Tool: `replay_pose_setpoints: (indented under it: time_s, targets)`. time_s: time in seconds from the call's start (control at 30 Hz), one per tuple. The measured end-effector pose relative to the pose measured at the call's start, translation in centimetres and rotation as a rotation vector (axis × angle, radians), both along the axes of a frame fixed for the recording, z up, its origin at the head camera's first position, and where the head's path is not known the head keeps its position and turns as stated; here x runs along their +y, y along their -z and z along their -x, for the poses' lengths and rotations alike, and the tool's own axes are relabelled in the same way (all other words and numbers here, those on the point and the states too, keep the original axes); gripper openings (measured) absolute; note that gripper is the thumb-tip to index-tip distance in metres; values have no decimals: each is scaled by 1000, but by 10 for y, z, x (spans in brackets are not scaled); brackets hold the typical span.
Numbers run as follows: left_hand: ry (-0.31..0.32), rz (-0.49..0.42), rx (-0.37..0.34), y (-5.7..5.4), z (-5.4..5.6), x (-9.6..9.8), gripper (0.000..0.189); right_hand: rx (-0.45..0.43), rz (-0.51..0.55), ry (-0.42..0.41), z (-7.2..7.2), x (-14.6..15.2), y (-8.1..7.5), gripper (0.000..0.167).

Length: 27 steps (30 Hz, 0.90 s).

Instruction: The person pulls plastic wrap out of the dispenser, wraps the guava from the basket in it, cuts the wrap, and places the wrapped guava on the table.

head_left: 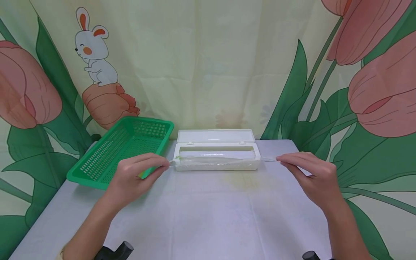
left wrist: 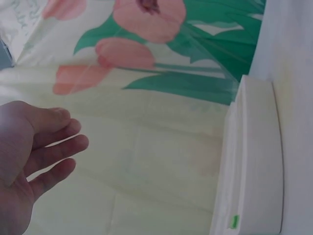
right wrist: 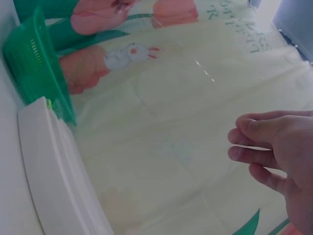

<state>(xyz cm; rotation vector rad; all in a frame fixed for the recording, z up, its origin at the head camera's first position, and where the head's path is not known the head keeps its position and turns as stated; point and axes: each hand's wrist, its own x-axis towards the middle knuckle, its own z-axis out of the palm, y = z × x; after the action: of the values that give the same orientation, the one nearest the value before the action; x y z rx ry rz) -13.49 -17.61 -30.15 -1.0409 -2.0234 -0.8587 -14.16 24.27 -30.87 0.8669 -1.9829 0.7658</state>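
Observation:
A white cling film dispenser [head_left: 217,167] lies across the table with its lid [head_left: 216,136] raised at the back. A clear sheet of cling film [head_left: 214,161] spans its front, stretched between both hands. My left hand [head_left: 138,176] pinches the film's left end between thumb and fingers, just off the box's left end. On the other side, my right hand [head_left: 313,174] pinches the right end, a little way from the box. In both wrist views the film is so transparent that its edges barely show. A white roll [head_left: 224,154] is visible inside the box.
To the left of the dispenser a green plastic basket [head_left: 168,126] stands at the table's back corner, partly behind my left hand. Something small and yellow shows there. A white cloth [head_left: 208,216] covers the table. Behind it hangs a curtain [head_left: 201,65] printed with tulips and a rabbit.

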Motion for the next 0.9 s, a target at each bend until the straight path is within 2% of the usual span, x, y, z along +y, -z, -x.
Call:
replay_pose_setpoints:
  time_s: [0.17,0.47,0.9]
  targets:
    - [-20,9,6,-3,-4,0,33,15,5,-3,-3,-1,-3,40]
    - [-61,40,-34,-8,-12,-1,39,76,39,-29,-11,-7,-13,40]
    - [-25,-5,58,-17,-19,1,33,95,104,-124,-15,-6,-18,27]
